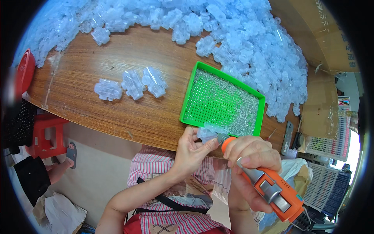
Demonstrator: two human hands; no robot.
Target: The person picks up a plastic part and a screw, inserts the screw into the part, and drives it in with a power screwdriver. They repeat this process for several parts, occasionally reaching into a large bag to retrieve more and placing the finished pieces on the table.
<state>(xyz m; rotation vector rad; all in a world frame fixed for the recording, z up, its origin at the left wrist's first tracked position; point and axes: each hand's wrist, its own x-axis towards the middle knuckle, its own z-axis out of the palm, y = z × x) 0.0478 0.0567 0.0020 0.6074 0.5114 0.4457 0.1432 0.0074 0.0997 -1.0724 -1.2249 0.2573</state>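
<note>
My left hand [189,154] pinches a clear plastic part [206,132] at the table's near edge, just in front of the green tray [182,105]. My right hand [253,154] is wrapped round an orange electric screwdriver [277,192] with a silver lever along its body. Its tip meets the right side of the held part; whether a screw sits there I cannot make out. Many small silver screws [248,113] lie in the tray, thickest along its far and right sides. Three similar clear parts [133,84] rest on the wood, left of the tray.
A large heap of clear plastic parts [257,50] covers the table's far side and right. Cardboard [319,105] walls the right side. A dark grey bar-shaped tool [287,137] lies right of the tray. At left are a red scoop-like container [25,72], a red stool [46,134] and another person's leg [58,171].
</note>
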